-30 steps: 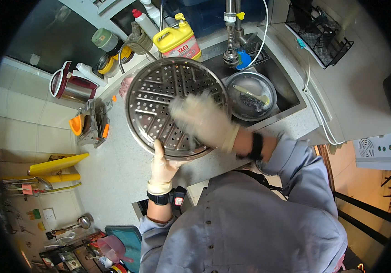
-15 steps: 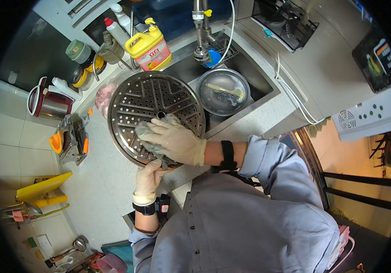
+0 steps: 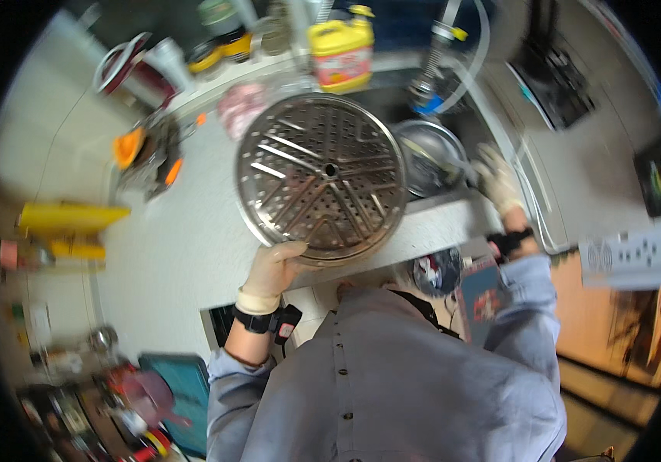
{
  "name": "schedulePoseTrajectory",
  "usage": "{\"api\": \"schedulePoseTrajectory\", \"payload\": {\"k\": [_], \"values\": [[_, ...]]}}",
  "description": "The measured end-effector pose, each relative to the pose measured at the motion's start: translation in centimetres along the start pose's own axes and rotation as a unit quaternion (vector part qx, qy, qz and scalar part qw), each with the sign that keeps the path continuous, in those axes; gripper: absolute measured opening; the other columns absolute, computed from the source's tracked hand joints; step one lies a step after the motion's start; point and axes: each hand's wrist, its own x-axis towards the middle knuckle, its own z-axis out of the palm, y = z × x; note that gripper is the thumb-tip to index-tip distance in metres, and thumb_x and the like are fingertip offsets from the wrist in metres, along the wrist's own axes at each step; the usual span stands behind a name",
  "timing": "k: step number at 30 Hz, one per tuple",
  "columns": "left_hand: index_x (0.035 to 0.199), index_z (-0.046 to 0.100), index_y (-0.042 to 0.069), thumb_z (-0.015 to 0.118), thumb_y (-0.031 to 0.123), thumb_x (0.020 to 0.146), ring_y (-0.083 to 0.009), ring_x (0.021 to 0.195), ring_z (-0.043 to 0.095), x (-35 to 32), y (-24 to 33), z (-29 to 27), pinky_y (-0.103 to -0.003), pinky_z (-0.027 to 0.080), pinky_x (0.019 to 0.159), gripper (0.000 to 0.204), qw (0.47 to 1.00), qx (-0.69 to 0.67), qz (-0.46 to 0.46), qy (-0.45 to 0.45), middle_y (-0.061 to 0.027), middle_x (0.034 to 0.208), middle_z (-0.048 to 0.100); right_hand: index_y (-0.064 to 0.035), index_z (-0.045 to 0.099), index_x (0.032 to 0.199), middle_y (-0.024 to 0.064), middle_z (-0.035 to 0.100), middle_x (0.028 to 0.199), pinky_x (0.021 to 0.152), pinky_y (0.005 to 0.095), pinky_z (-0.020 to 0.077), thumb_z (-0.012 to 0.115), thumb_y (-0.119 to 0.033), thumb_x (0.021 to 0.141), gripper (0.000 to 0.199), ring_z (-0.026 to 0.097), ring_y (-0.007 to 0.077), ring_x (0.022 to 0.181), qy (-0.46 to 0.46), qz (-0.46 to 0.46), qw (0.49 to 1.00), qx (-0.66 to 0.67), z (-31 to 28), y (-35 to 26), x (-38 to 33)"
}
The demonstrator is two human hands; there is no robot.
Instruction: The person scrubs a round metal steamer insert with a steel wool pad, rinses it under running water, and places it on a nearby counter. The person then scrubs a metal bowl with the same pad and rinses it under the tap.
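Observation:
A round steel steamer plate (image 3: 292, 192), punched with holes and raised ribs, is tilted over the counter beside the sink. My left hand (image 3: 275, 269), in a pale glove, grips its near rim. My right hand (image 3: 497, 179), gloved too, is at the sink's right edge, close to a metal bowl (image 3: 423, 181). Motion smears its fingers, so what they hold, if anything, does not show. Inside the bowl lies a pale-handled tool (image 3: 432, 154), its head blurred. The grey scrubbing cloth seen earlier cannot be made out.
A yellow detergent jug (image 3: 342, 58) stands behind the plate, near a pink plastic bag (image 3: 242, 108). The faucet (image 3: 429, 69) hangs over the sink (image 3: 399, 100). On the left counter is an orange-handled grater-like tool (image 3: 145, 158). A lined bin (image 3: 436, 273) sits below the counter edge.
My right hand has left the steamer plate and moved right to the bowl's side of the sink. My left hand still holds the rim. The whole view has shifted and blurred.

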Motion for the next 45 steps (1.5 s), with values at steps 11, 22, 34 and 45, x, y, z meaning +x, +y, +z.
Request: {"api": "schedulePoseTrajectory", "payload": {"k": [11, 22, 34, 45], "values": [[0.134, 0.04, -0.01, 0.047, -0.001, 0.083, -0.0374, 0.11, 0.06, -6.7, -3.2, 6.8, -0.052, 0.052, 0.09, 0.053, 0.974, -0.176, 0.127, 0.07, -0.0246, 0.13, 0.053, -0.0068, 0.043, 0.139, 0.0273, 0.046, 0.135, 0.104, 0.0434, 0.0388, 0.084, -0.021, 0.06, 0.09, 0.046, 0.0424, 0.123, -0.111, -0.217, 0.969, -0.027, -2.7, -4.1, 3.9], [0.108, 0.062, -0.003, 0.054, 0.007, 0.081, -0.0258, 0.091, 0.066, -25.3, -17.9, 20.4, -0.047, 0.055, 0.081, 0.03, 0.836, -0.313, 0.283, 0.35, -0.0144, 0.107, 0.068, -0.0004, 0.063, 0.115, 0.0195, 0.064, 0.11, 0.098, 0.0488, 0.0433, 0.056, 0.006, 0.074, 0.042, 0.059, 0.039, 0.108, -0.212, -0.712, 0.57, 0.35, -0.2, -21.0, -2.5], [0.132, 0.05, 0.007, 0.041, 0.067, 0.09, -0.0336, 0.095, 0.067, -45.9, -37.3, 42.0, -0.038, 0.059, 0.06, 0.074, 0.562, -0.312, 0.544, 0.54, -0.0223, 0.123, 0.059, -0.012, 0.067, 0.112, 0.0092, 0.069, 0.088, 0.065, 0.0332, 0.0544, 0.064, 0.004, 0.072, 0.044, 0.067, 0.0251, 0.078, -0.343, -0.804, 0.187, 0.448, -11.8, -34.4, -29.5], [0.143, 0.037, 0.016, 0.032, 0.055, 0.099, -0.0295, 0.107, 0.059, -58.6, -55.3, 57.4, -0.039, 0.045, 0.089, 0.06, 0.272, -0.303, 0.619, 0.672, -0.0204, 0.133, 0.052, -0.0029, 0.065, 0.102, 0.0181, 0.064, 0.076, 0.059, 0.0346, 0.0474, 0.059, -0.02, 0.093, 0.02, 0.063, 0.0307, 0.064, -0.609, -0.66, 0.031, 0.439, -30.1, -36.3, -65.1]]}}
